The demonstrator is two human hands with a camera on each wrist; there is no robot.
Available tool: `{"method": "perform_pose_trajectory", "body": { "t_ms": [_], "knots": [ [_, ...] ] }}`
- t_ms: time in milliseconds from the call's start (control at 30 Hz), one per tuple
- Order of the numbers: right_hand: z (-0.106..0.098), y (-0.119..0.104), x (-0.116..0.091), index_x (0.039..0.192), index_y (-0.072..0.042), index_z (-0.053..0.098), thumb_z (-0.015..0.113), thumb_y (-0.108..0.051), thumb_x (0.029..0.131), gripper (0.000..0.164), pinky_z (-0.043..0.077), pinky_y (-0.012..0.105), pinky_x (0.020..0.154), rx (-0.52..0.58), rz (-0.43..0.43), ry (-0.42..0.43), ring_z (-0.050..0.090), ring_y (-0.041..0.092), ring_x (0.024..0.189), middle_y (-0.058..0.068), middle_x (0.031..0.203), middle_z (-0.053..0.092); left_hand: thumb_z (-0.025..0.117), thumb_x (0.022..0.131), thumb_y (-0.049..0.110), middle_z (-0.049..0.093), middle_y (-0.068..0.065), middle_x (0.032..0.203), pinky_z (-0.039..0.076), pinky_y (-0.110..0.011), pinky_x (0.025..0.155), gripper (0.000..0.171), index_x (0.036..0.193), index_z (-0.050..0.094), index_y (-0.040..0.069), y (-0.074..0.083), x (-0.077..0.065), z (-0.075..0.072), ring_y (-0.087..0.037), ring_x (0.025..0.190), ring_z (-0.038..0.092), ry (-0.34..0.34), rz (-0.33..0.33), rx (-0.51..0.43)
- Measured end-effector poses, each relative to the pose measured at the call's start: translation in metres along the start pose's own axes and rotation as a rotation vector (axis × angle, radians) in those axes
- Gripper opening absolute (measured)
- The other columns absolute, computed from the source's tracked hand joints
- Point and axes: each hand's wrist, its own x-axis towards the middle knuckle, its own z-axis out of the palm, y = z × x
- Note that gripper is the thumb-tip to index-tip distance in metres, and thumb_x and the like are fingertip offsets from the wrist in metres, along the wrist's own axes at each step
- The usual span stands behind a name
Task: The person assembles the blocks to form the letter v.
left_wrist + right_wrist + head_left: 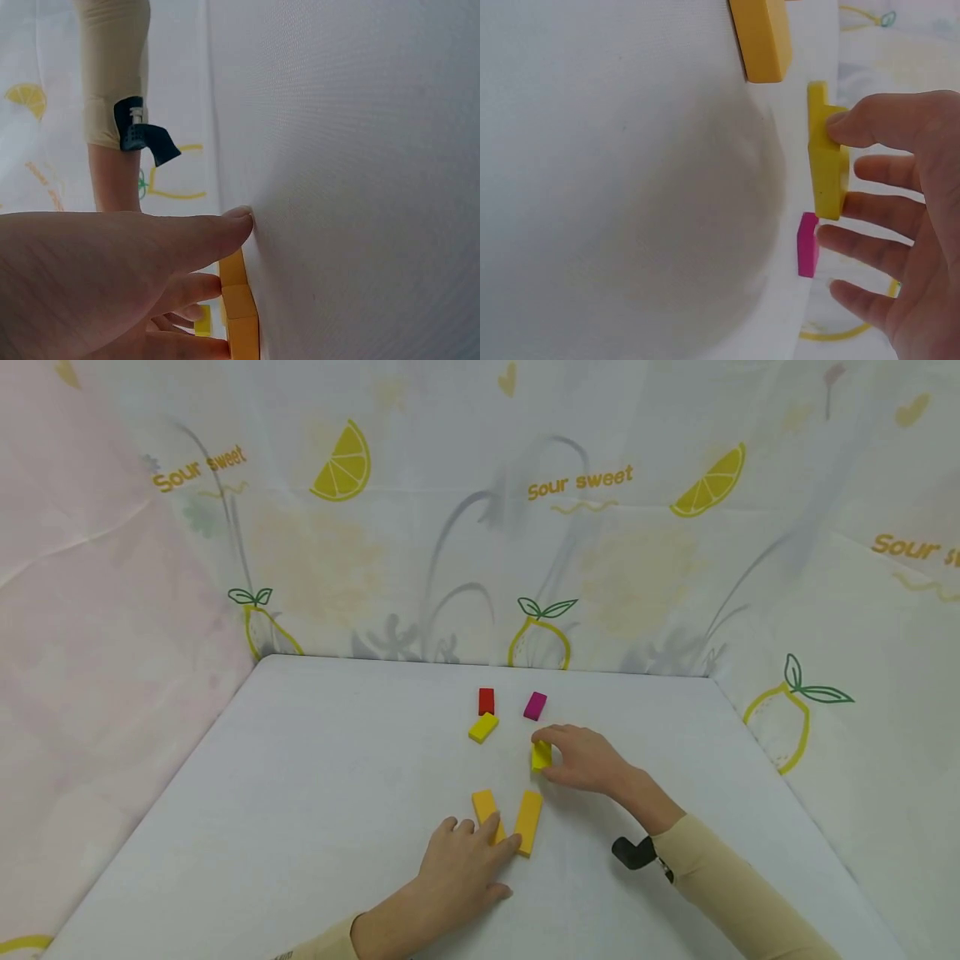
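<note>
Head view: left hand [461,867], fingers spread, partly hides an orange block [484,805]; right hand [587,760] pinches a half-covered yellow block [541,757].

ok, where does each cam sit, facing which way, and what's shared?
Head: on the person's head, facing forward and down at the white tabletop; left hand, right hand, beige fabric sleeves show.
Left wrist: on that wrist, looking past the left hand toward two orange rectangular blocks; part of the right arm shows.
Right wrist: on that wrist, looking at the right fingers on a yellow rectangular block; only the right hand shows.
Shared: head and right wrist both show the magenta rectangular block.
</note>
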Motion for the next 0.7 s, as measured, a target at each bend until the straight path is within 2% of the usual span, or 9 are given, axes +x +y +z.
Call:
{"method": "perform_pose_trajectory", "body": {
  "t_ms": [233, 700],
  "knots": [
    [0.005, -0.003, -0.002, 0.127, -0.02, 0.063, 0.072, -0.031, 0.084, 0.045, 0.055, 0.04, 0.09, 0.005, 0.066, -0.013, 0.06, 0.017, 0.101, -0.001, 0.121, 0.067, 0.066, 0.083, 0.066, 0.057, 0.002, 0.143, 0.049, -0.043, 0.092, 0.06, 0.137, 0.053, 0.045, 0.0, 0.001, 0.0, -0.022, 0.099, 0.061, -0.009, -0.004, -0.009],
    [0.012, -0.01, -0.007, 0.126, -0.019, 0.063, 0.072, -0.032, 0.084, 0.044, 0.054, 0.044, 0.096, 0.028, 0.121, -0.023, 0.062, 0.02, 0.109, 0.0, 0.125, 0.067, 0.066, 0.083, 0.065, 0.057, 0.001, 0.143, 0.048, -0.044, 0.092, 0.059, 0.137, 0.053, 0.045, -0.001, 0.0, 0.0, -0.023, 0.098, 0.06, 0.0, -0.003, -0.017]
  ]
}}
